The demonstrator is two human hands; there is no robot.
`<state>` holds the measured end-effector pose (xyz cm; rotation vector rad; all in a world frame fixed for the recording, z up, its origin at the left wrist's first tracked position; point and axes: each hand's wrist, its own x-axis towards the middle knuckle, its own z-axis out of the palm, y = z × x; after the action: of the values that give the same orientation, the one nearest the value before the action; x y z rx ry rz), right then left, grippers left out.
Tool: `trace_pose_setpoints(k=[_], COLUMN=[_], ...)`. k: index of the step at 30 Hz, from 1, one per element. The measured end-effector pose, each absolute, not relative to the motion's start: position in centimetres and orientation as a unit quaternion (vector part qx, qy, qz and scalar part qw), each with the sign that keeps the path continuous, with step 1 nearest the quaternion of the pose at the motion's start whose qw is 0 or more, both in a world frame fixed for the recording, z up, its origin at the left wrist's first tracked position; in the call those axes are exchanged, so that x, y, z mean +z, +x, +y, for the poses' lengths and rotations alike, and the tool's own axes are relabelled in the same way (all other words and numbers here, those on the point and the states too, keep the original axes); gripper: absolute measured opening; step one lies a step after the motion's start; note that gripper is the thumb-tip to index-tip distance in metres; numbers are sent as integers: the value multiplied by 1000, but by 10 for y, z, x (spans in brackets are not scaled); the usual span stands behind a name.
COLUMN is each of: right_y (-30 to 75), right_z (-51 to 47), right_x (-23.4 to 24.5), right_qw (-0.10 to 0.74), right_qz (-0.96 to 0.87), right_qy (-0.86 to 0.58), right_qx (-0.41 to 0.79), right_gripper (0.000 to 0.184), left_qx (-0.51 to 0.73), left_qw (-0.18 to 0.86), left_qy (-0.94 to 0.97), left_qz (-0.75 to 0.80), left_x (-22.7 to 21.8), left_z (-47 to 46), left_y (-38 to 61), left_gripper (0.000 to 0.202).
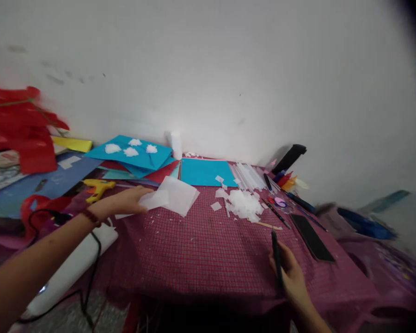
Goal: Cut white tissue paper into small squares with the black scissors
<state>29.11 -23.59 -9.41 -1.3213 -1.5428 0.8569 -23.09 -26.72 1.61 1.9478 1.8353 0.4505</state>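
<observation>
One pen, one glue gun

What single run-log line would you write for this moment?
left hand: touches white paper sheet | right hand: holds dark pen | surface: red checked cloth | nearby: paper scraps, phone

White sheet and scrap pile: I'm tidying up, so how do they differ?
The sheet is one broad piece lying flat, while the pile is many small bits heaped loosely. The left hand touches the sheet. Nothing touches the pile, which lies further right. Both are white and rest on the checked cloth.
</observation>
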Motion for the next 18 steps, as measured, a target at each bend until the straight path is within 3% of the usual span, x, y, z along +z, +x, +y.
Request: trace_pose_setpoints(k=[5,12,18], right_y=[291,295,293], right_z=[-236,-239,-242], right_x=[-102,-106,-102], right_qw=[348,327,322], right_qz=[-706,-705,-704], right_qy=[-544,-562,-562], right_qx=[291,284,293], right_gripper=[55,59,58], left_qx=[138,74,14], left_qw=[205,193,157], left_qy=[719,679,632], left_qz=[649,704,759], left_x=[-5,-12,-12], left_z=[-270,-264,-267], left_y=[-236,-228,-221], left_gripper=[60,63,24])
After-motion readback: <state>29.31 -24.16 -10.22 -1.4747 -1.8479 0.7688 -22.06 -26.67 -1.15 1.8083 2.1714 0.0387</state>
